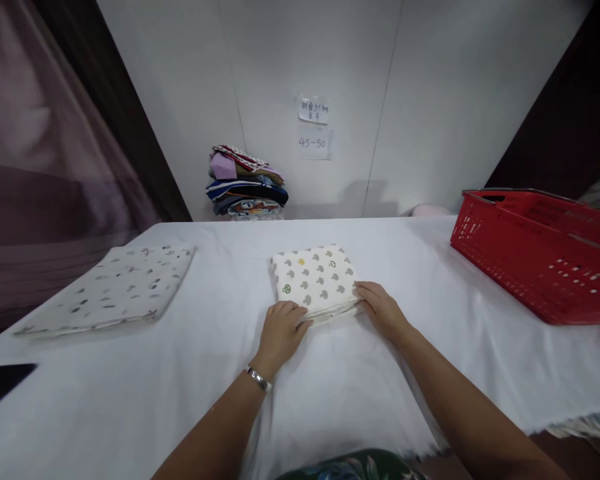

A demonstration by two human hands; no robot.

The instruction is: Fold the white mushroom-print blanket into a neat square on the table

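A folded white cloth printed with grey mushroom-like shapes, plus a few green and yellow ones, lies flat in front of me. At its near left corner, my left hand is closed, with the fingers on top and the thumb against the layered edge. My right hand pinches the near right corner in the same way. Several layers show along the near edge between both hands. A silver bracelet circles my left wrist.
A larger folded patterned cloth lies to the left, with a black phone nearer me. A red basket stands at right. Behind the white-covered table are stacked folded fabrics and wall notes.
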